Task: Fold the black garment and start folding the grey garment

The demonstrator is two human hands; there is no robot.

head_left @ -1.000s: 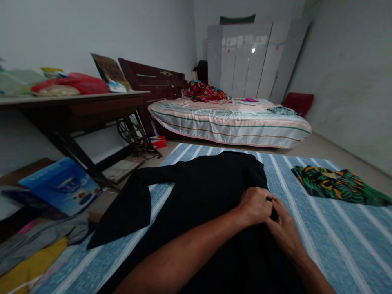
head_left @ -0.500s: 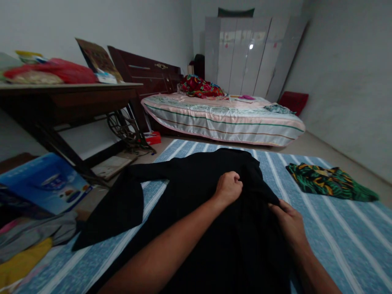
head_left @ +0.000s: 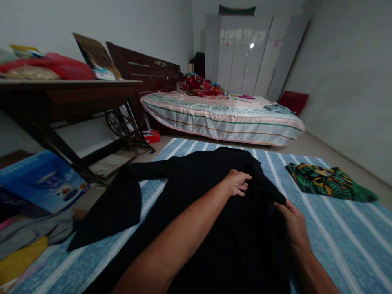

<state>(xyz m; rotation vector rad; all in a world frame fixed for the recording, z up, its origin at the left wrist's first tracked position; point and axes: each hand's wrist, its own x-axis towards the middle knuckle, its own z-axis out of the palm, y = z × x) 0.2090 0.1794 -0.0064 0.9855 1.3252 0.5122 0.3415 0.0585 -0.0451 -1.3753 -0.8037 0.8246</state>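
A black long-sleeved garment (head_left: pixel 196 183) lies spread on the blue striped sheet (head_left: pixel 324 228), its neck end pointing away from me. One wide sleeve (head_left: pixel 113 204) stretches out flat to the left, while the cloth on the right side is bunched. Over the upper right part of the garment is my left hand (head_left: pixel 237 182), its fingers loosely apart and touching or just above the fabric. My right hand (head_left: pixel 292 222) pinches the garment's right edge between thumb and fingers. Dark folds hide some of the right fingertips.
A folded green, black and yellow patterned garment (head_left: pixel 330 183) lies on the sheet at right. At left are a sewing machine table (head_left: pixel 76 96), a blue box (head_left: pixel 45 183) and piled clothes (head_left: pixel 33 241). A bed (head_left: pixel 223 118) stands beyond.
My left hand has shifted slightly right, and its fingers have gone from closed to loosened. The right hand has moved a little to the right with the garment's edge.
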